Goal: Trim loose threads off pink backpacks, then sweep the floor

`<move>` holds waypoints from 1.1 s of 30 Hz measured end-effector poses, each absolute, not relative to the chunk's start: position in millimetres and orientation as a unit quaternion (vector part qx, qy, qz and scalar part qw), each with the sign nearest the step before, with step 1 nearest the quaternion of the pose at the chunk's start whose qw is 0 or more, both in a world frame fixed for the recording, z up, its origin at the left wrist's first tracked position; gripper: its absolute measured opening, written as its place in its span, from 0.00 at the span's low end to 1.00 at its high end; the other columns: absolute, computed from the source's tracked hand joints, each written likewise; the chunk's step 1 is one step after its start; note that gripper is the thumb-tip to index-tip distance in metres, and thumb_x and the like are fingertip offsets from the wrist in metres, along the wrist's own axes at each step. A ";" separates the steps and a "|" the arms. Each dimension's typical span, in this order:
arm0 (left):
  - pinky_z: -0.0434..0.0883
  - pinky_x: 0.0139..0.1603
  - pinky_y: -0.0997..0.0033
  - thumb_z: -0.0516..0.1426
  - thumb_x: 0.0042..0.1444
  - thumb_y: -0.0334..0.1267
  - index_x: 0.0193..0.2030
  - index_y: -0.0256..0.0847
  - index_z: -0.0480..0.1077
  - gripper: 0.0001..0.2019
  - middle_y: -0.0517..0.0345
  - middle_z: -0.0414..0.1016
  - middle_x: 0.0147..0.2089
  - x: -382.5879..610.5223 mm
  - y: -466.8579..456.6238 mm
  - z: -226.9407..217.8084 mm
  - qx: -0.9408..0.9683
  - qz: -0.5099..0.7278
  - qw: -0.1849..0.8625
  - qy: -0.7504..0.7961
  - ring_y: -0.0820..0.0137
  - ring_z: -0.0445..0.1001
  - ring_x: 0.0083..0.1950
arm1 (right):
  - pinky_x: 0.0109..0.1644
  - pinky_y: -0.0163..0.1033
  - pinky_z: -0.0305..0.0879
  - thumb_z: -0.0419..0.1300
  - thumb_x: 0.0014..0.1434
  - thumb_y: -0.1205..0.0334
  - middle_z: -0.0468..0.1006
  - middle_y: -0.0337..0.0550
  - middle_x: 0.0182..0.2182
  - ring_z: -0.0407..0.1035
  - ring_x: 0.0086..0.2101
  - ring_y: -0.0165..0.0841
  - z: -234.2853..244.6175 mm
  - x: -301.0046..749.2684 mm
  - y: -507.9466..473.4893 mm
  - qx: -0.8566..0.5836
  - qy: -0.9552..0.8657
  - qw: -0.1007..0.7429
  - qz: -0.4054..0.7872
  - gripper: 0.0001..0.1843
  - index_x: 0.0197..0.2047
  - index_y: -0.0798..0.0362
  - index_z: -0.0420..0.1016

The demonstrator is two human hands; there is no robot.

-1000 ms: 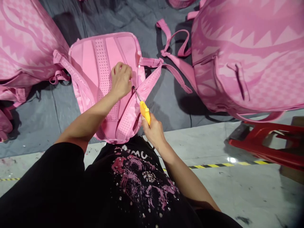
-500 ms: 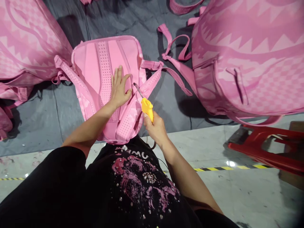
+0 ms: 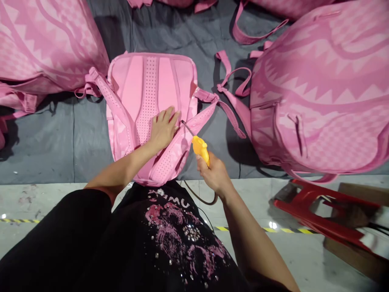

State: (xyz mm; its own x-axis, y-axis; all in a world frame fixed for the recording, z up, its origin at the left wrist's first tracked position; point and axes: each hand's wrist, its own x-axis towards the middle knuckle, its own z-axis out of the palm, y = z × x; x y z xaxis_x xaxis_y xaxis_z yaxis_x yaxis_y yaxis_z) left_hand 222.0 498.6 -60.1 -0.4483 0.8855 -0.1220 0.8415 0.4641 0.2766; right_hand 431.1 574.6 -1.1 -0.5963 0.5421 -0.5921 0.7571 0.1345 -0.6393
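Pink fabric fills most of the frame: a pink backpack (image 3: 146,109) lies back-panel up in the centre, on a dark grey cloth (image 3: 54,146) spread over the floor. Its long axis runs from the lower centre of the frame toward the top centre, with the top edge farthest from the person and the bottom end touching the black shirt (image 3: 170,243). Its perforated shoulder straps (image 3: 200,117) splay out to either side.

The left hand (image 3: 164,129) rests flat on the back panel, fingers loosely spread and pressed onto the fabric, just right of the perforated centre strip. The right hand (image 3: 214,174) is closed around the yellow handle of a tool (image 3: 199,144). The tool points up and to the left, its thin metal tip ending just beside the left hand's fingertips, at the backpack's right edge. A thin dark cord loops below the right hand.

Larger patterned pink bags lie in the upper left (image 3: 42,44) and on the right (image 3: 322,93) of the frame; whether they hold anything cannot be told. A red stool (image 3: 322,211) sits in the lower right.
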 end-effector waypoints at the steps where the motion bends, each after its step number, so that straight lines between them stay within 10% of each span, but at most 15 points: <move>1: 0.56 0.68 0.41 0.48 0.68 0.41 0.69 0.46 0.60 0.23 0.47 0.50 0.76 221.2 501.5 -60.2 0.498 0.092 0.124 0.853 0.50 0.51 0.73 | 0.30 0.39 0.60 0.48 0.65 0.43 0.75 0.42 0.25 0.69 0.25 0.35 -1.3 430.6 573.6 0.435 0.748 0.105 -0.491 0.20 0.38 0.52 0.67; 17: 0.52 0.73 0.43 0.47 0.69 0.35 0.68 0.50 0.64 0.23 0.51 0.48 0.77 252.4 450.3 -56.3 0.547 0.066 0.206 0.809 0.52 0.45 0.77 | 0.32 0.38 0.58 0.49 0.65 0.47 0.77 0.45 0.27 0.72 0.29 0.40 8.6 412.0 585.0 0.403 0.811 0.150 -0.397 0.18 0.40 0.52 0.70; 33: 0.65 0.50 0.50 0.45 0.68 0.36 0.70 0.40 0.59 0.24 0.38 0.66 0.57 212.8 546.5 -61.4 0.402 0.045 0.108 0.908 0.49 0.65 0.54 | 0.33 0.38 0.60 0.47 0.66 0.45 0.79 0.46 0.29 0.74 0.30 0.41 15.3 428.2 569.6 0.414 0.810 0.118 -0.398 0.22 0.46 0.53 0.71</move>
State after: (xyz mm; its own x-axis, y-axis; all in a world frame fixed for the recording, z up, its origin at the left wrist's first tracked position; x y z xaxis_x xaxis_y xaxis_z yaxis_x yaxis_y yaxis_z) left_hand 212.8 546.5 -61.4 -0.6528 0.7404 -0.1599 0.7210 0.6721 0.1687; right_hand 428.2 569.6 15.3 -0.6288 0.5772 -0.5210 0.7650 0.3392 -0.5474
